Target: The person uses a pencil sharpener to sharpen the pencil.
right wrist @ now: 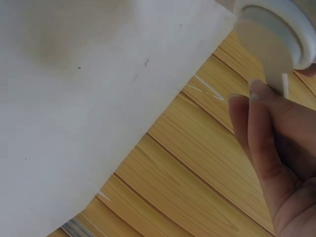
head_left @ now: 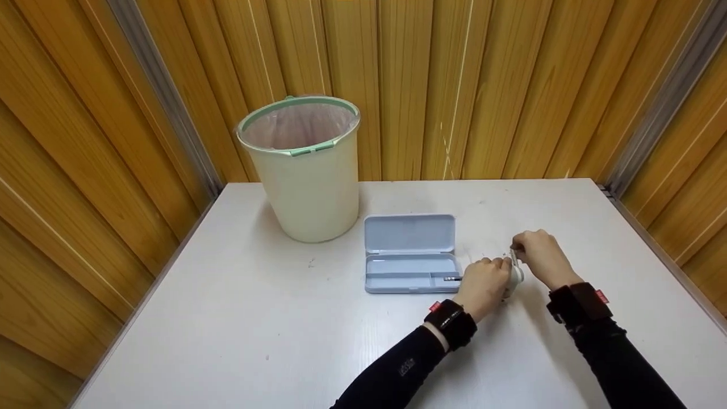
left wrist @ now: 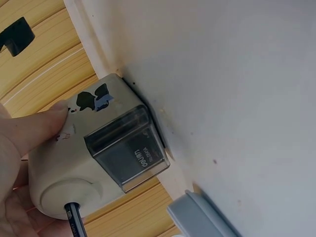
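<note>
We could not see the tip of the pencil (left wrist: 75, 220) inside the sharpener (left wrist: 81, 153); the left wrist view's edge cropped the blue case (left wrist: 200, 217).

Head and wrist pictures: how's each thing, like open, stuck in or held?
Pale blue rectangular plastic pencil case: lid open.
Cream round bin with green rim: upright, open-topped, bag inside.
Cream pencil sharpener with rounded body: gripped by left hand.
Clear plastic sharpener drawer: in its slot; can't tell if fully shut.
Dark thin pencil: one end in the sharpener's hole.
Pale crank handle: pinched by right hand.
</note>
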Action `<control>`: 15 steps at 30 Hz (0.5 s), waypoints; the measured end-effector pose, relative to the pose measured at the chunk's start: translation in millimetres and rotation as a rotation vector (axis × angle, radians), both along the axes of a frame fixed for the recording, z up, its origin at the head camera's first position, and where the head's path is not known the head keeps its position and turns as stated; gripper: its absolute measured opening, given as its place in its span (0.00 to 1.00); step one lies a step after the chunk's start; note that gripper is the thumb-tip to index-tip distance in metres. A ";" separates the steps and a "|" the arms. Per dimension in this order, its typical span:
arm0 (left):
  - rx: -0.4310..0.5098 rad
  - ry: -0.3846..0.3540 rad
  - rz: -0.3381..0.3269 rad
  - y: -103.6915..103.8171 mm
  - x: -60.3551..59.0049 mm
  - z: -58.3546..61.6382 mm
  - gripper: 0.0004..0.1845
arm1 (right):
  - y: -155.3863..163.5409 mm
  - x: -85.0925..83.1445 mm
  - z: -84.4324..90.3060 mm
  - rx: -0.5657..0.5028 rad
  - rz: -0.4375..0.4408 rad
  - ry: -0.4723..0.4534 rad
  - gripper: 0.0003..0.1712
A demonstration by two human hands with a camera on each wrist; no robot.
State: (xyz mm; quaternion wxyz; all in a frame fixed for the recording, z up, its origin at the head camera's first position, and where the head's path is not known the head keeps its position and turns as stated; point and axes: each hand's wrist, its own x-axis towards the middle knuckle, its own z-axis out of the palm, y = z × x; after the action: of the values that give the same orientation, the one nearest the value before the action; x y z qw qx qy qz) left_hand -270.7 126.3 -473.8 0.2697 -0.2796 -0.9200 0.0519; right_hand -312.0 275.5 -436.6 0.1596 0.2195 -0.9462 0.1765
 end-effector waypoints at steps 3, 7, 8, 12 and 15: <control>0.000 0.005 -0.002 0.9 1.8 -1.1 0.15 | 3.4 -5.6 -13.7 -0.021 0.023 -0.056 0.05; 0.000 -0.006 -0.021 2.3 5.4 -2.1 0.15 | 13.4 -7.4 -31.6 -0.059 0.051 -0.155 0.08; 0.000 -0.009 -0.025 2.4 5.9 -2.2 0.15 | 15.8 -7.0 -34.7 -0.072 0.051 -0.176 0.10; 0.009 -0.020 -0.026 1.6 5.8 -1.2 0.15 | 20.1 -6.4 -41.1 -0.103 0.069 -0.233 0.18; 0.011 -0.029 -0.021 0.6 4.0 -0.2 0.16 | 19.1 -5.4 -41.0 -0.102 0.091 -0.259 0.17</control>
State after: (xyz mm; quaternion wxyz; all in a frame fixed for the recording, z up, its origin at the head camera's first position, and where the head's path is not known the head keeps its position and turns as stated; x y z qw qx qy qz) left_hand -266.7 126.9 -474.0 0.2584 -0.2883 -0.9211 0.0399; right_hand -317.4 294.6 -477.6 0.0388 0.2290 -0.9377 0.2582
